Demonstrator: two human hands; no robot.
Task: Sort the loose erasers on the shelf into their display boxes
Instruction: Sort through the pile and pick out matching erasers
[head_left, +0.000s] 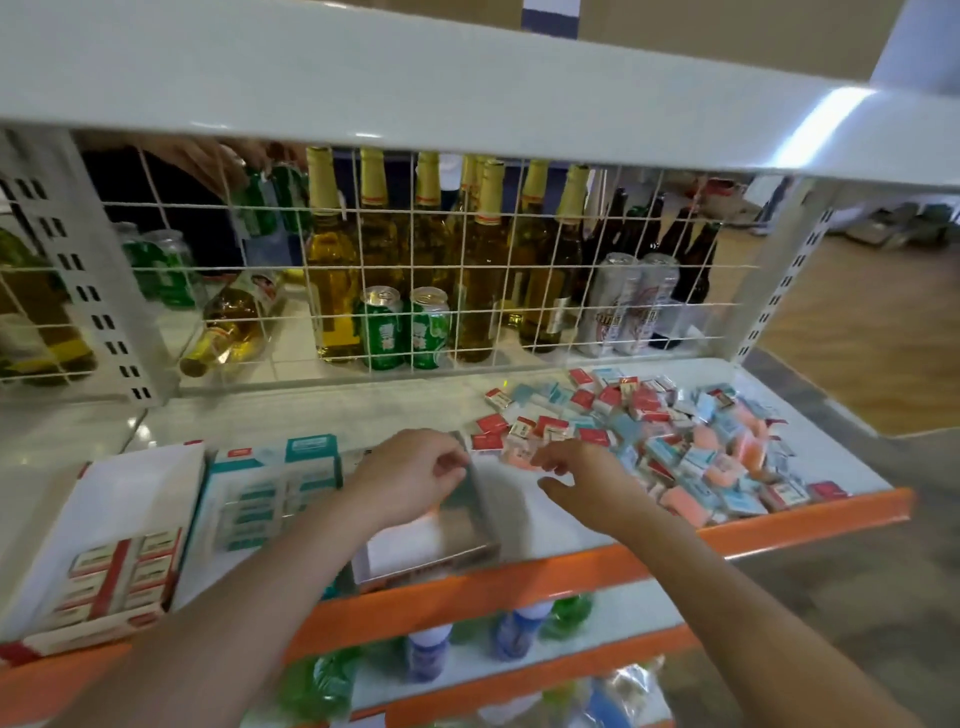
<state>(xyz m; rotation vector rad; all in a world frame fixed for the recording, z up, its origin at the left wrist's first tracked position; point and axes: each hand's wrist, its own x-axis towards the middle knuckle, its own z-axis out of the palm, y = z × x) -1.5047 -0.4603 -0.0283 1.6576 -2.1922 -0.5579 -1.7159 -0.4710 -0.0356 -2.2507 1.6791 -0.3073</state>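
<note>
White shelf: left hand fingers grip display box, lengthwise front-to-back; right hand fingers apart.

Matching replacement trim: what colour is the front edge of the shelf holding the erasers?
Orange, on the shelf's front edge, seen in the head view.

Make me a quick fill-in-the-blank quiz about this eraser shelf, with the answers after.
1. The loose erasers are piled toward the shelf's ___ end.
2. The shelf's front edge is coloured ___.
3. The box with red erasers sits ___ of the teal box.
4. Behind the wire grid stand bottles and ___.

Answers: right; orange; left; cans
</note>
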